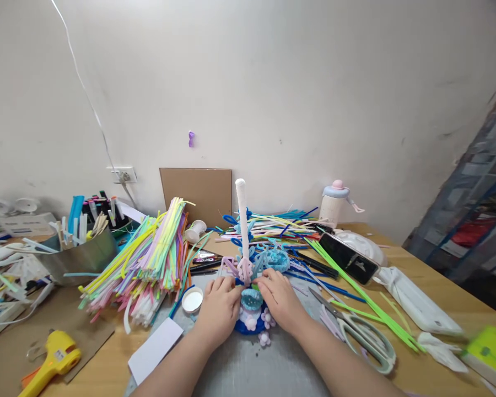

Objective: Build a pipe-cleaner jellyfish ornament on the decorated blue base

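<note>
A pipe-cleaner craft piece (251, 309) with a blue base, small lilac flowers and a tall white stem (242, 220) stands on a grey mat (248, 364) in front of me. My left hand (220, 309) presses against its left side, fingers curled together on it. My right hand (278, 298) holds its right side, fingers bent around the blue and pale parts near the stem's foot. Both hands touch the piece close to the base.
A big bundle of pastel pipe cleaners (149, 259) lies left of the mat, loose blue and green ones (306, 237) behind. Scissors (364, 336), a phone (349, 258) and a bottle (334, 203) are at right. A yellow glue gun (52, 361), a white lid (192, 300) and a metal bin (80, 256) sit at left.
</note>
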A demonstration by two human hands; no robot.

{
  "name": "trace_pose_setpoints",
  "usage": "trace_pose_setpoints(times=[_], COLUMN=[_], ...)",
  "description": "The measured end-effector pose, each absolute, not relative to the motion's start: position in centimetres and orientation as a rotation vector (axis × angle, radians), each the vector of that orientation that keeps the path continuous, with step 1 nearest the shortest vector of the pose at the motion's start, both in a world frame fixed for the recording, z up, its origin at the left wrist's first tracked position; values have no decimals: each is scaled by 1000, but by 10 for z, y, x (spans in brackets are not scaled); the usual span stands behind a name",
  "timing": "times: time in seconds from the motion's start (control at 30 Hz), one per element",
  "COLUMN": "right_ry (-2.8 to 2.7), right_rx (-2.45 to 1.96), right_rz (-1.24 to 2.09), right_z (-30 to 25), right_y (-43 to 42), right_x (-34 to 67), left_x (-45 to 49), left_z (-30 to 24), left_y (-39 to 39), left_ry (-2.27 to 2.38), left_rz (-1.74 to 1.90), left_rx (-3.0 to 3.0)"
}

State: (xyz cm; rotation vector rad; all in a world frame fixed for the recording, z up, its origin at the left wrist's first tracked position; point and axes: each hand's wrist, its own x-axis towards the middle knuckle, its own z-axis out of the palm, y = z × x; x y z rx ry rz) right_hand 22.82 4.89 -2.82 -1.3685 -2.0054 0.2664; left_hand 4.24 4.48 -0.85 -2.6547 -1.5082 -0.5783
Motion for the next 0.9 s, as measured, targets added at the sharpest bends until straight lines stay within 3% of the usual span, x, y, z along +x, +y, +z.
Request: trace_pose_setpoints(times=[0.53,0.9], right_ry=[-1620,-1657], right_rx=[-1341,-1356], right_rz=[676,647], right_z=[-54,-50], right_y=[68,65], right_x=[228,228], left_x=[43,46], left_z=[-13,-13], left_y=[50,48], left_ry=[-1545,-1579], left_rz=[-541,-536], left_rx=[-2692,-2749])
